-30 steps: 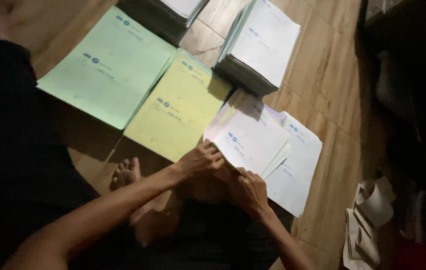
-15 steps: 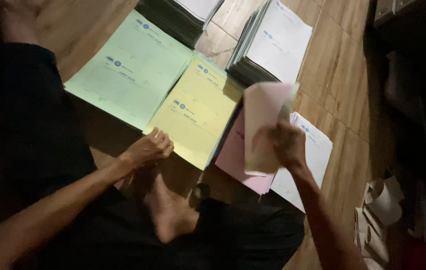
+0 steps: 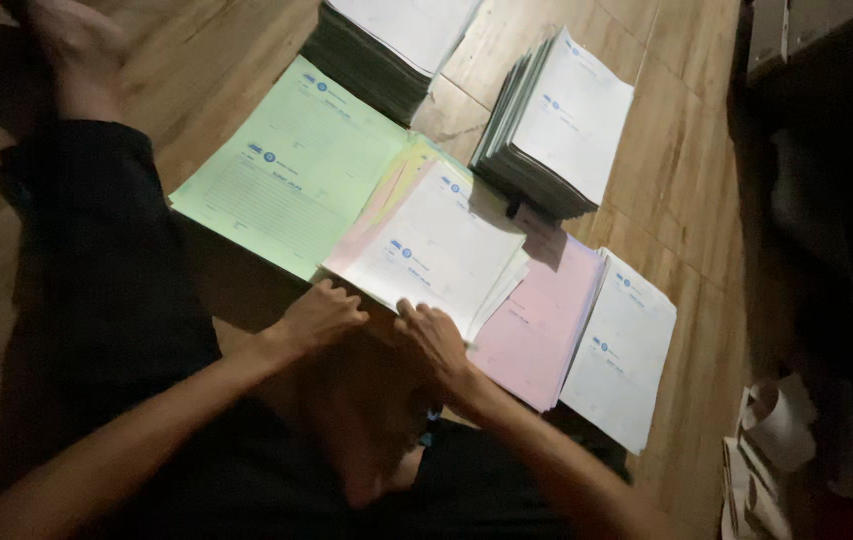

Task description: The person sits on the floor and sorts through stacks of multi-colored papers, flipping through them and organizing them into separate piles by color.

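Squaring up a white printed paper form (image 3: pixel 437 255) on the small stack under it: both hands are sitting at the sheet's near edge, at 6 o'clock of it. Left hand (image 3: pixel 322 315) is resting loosely curled on the near-left corner, fingertips touching paper, not clamping anything. Right hand (image 3: pixel 434 337) is lying flat with fingers pressing the near-right edge; no pinch visible, so neither is grasping the sheet. The white form is lying on top of yellowish and pink sheet edges that are peeking out at its 9 o'clock. Light green paper sheet (image 3: pixel 287 170) is lying at 10 o'clock of it, pink paper sheet (image 3: pixel 537 320) at 4 o'clock, another white form (image 3: pixel 622 350) just beyond that at 3 to 4 o'clock. Thick stack of white forms (image 3: pixel 557 125) is standing at 1 o'clock, a second thick stack (image 3: pixel 387 40) at 12. All on wooden plank floor (image 3: pixel 667 180). Judging it as the aligning step of collating; next move is probably calling for edges tapped flush, then lifting the set without fanning it.
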